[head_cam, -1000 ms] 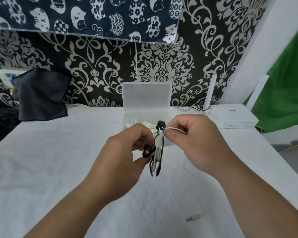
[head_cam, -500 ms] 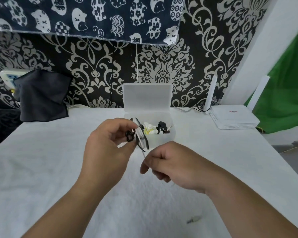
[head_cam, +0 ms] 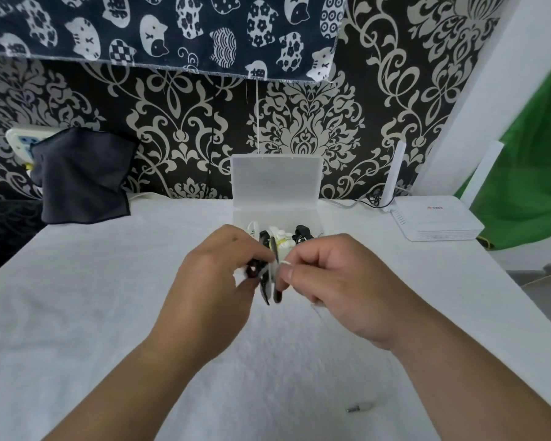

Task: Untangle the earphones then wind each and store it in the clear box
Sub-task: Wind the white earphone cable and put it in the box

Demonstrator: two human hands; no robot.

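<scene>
— What am I gripping?

— Your left hand point(head_cam: 213, 281) is curling its fingers round a black-and-white coil of earphone cable point(head_cam: 269, 283) and holding it upright above the table. Your right hand point(head_cam: 331, 281) is pinching a thin white cable point(head_cam: 285, 263) between thumb and forefinger, just beside the coil's upper edge. Both hands are clamping down on cable; neither is slack.

— And where is the box sitting?

— The clear plastic box point(head_cam: 287, 216) is standing just beyond your knuckles on the white cloth-covered table point(head_cam: 109, 297), with its lid point(head_cam: 275, 183) standing open behind it. White and black wound earphones point(head_cam: 280, 240) are lying inside it. A small white plug with a metal tip point(head_cam: 360, 408) is lying on the cloth near your right forearm. A white router point(head_cam: 436, 221) is sitting at the far right, and a dark grey cloth point(head_cam: 83, 179) is hanging at the far left.
</scene>
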